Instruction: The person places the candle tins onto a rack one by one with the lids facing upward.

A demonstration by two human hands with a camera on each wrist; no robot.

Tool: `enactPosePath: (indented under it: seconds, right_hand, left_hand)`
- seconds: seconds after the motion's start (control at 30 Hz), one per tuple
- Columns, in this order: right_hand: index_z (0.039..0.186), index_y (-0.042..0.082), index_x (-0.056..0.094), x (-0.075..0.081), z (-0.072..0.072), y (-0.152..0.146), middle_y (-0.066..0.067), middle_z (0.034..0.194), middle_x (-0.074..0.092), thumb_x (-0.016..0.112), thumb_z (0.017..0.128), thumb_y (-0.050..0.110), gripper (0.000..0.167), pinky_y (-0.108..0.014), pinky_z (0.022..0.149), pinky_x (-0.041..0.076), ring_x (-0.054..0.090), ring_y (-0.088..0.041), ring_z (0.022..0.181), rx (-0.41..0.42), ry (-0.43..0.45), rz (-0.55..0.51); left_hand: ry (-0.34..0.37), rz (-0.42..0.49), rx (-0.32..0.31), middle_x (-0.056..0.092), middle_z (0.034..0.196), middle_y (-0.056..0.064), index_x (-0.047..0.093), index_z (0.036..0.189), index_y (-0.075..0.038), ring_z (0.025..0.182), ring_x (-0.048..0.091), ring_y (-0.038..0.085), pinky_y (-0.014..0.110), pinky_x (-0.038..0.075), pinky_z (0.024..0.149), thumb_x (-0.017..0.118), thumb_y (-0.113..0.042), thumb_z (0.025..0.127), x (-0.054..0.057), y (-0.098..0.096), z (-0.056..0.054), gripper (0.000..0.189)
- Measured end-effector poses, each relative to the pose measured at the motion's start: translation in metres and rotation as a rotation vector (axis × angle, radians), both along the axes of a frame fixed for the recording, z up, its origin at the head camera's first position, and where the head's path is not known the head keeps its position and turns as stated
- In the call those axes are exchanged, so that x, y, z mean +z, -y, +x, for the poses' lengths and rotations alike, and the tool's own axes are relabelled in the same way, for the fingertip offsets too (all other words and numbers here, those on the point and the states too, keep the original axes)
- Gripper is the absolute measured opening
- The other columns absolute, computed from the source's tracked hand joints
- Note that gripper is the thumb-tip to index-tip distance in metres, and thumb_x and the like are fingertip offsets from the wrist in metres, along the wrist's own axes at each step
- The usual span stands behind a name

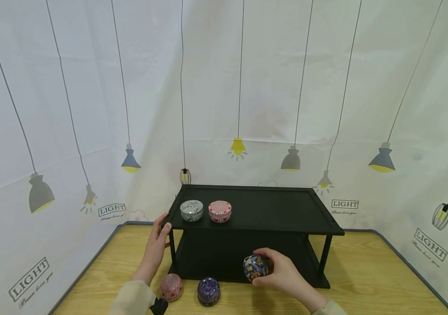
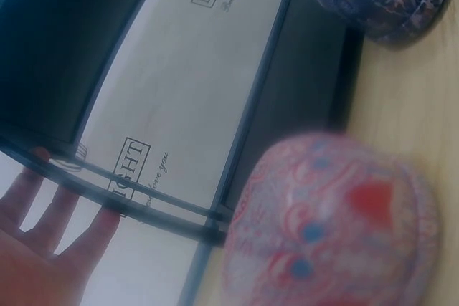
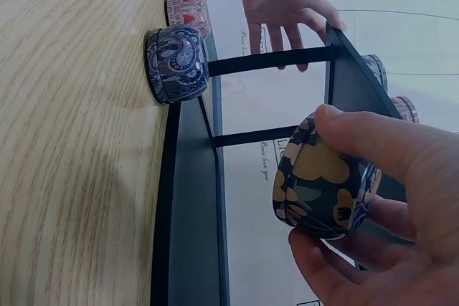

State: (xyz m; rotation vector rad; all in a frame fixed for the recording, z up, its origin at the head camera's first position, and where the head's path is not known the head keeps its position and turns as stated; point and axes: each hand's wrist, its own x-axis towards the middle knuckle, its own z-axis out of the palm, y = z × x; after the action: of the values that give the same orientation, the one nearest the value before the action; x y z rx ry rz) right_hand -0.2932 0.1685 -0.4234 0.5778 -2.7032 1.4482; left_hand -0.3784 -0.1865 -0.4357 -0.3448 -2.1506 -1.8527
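My right hand (image 1: 281,272) grips a round tin with dark blue and orange floral print (image 3: 326,177), tilted, in front of the lower tier of a black two-tier shelf (image 1: 271,210). At the shelf's upper left corner my left hand (image 1: 156,245) touches the edge, its fingers fairly straight in the right wrist view. On the top tier stand a grey leaf-patterned tin (image 1: 191,211) and a pink-and-red tin (image 1: 220,212). Before the shelf, on the table, sit another pink patterned tin (image 1: 171,287) and a dark blue-purple tin (image 1: 208,292).
The shelf's thin black legs (image 1: 325,254) stand at its corners. Wood-grain table (image 1: 365,271) extends on both sides. A white cloth backdrop printed with hanging lamps (image 1: 263,87) encloses the back and sides.
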Motion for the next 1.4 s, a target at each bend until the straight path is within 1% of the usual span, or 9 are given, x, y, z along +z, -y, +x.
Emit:
enactPosePath:
  seconds: [0.2,0.4,0.53,0.77,1.0,1.2,1.4]
  right_hand:
    - [0.125,0.007,0.060,0.0020,0.0002,-0.0012,-0.009,0.112,0.058,0.089,0.069,0.022,0.065,-0.031,0.068,0.053,0.059,-0.019,0.088,-0.011,-0.011,0.002]
    - [0.125,0.006,0.059,0.0027,-0.0017,-0.0021,-0.008,0.110,0.058,0.089,0.069,0.023,0.065,-0.030,0.069,0.053,0.059,-0.019,0.088,-0.007,-0.036,0.008]
    - [0.124,0.006,0.059,0.0035,-0.0021,-0.0028,-0.008,0.110,0.058,0.089,0.070,0.024,0.065,-0.028,0.069,0.054,0.061,-0.020,0.088,-0.010,-0.049,0.009]
    - [0.125,0.004,0.059,0.0047,-0.0017,-0.0038,-0.010,0.113,0.059,0.088,0.071,0.024,0.065,-0.028,0.070,0.054,0.062,-0.023,0.090,-0.013,-0.038,-0.012]
    - [0.127,0.004,0.058,0.0056,0.0000,-0.0046,-0.010,0.114,0.060,0.088,0.071,0.026,0.067,-0.028,0.070,0.054,0.062,-0.023,0.090,-0.024,-0.031,-0.020]
    - [0.127,0.005,0.059,0.0050,0.0006,-0.0052,-0.009,0.115,0.060,0.088,0.071,0.029,0.067,-0.029,0.066,0.052,0.059,-0.023,0.088,-0.051,-0.045,0.000]
    - [0.128,0.005,0.059,0.0036,0.0011,-0.0067,-0.008,0.115,0.061,0.087,0.071,0.031,0.068,-0.030,0.065,0.051,0.058,-0.020,0.085,-0.071,-0.050,0.021]
  left_hand:
    - [0.001,0.001,0.003,0.017,0.158,0.015,0.028,0.152,-0.019,0.130,0.035,0.042,0.069,0.035,0.094,0.042,-0.041,0.104,0.0005,-0.0003,0.0006,0.055]
    - [0.008,0.011,-0.002,0.016,0.159,0.015,0.028,0.152,-0.019,0.132,0.033,0.042,0.069,0.034,0.095,0.043,-0.039,0.104,0.0018,-0.0011,0.0019,0.055]
    - [0.021,0.011,-0.011,0.016,0.159,0.016,0.026,0.153,-0.018,0.133,0.032,0.042,0.068,0.034,0.096,0.042,-0.036,0.104,0.0018,-0.0005,0.0005,0.054]
    - [0.034,0.028,-0.019,0.015,0.159,0.017,0.025,0.153,-0.016,0.134,0.031,0.043,0.069,0.034,0.096,0.041,-0.031,0.105,0.0007,0.0006,-0.0028,0.053]
    - [0.016,0.011,-0.008,0.017,0.158,0.017,0.026,0.153,-0.017,0.133,0.033,0.043,0.069,0.034,0.095,0.042,-0.037,0.104,0.0017,-0.0001,0.0008,0.054]
    - [0.011,0.011,0.001,0.019,0.158,0.014,0.029,0.152,-0.019,0.131,0.035,0.042,0.069,0.034,0.095,0.042,-0.040,0.104,-0.0002,0.0006,-0.0013,0.054]
    - [0.006,0.007,-0.002,0.018,0.158,0.015,0.029,0.152,-0.018,0.132,0.034,0.042,0.069,0.035,0.095,0.042,-0.040,0.104,0.0002,0.0009,-0.0020,0.054]
